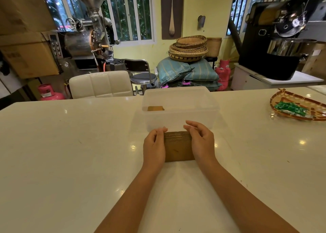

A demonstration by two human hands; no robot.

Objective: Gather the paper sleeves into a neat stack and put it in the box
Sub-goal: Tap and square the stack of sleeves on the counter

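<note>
A stack of brown paper sleeves (pixel 178 147) stands on edge on the white table, just in front of a clear plastic box (pixel 210 109). My left hand (pixel 154 147) presses against the stack's left side with curled fingers. On the stack's right side my right hand (pixel 200 141) grips it, index finger and thumb lifted above the top edge. Inside the box, at its left rear corner, lies another brown stack of sleeves (pixel 155 108).
A woven tray (pixel 299 103) with green packets (pixel 290 108) sits at the table's far right. Behind the table's far edge stands a white padded chair (pixel 100 84). The white table (pixel 70 153) spreads wide to both sides.
</note>
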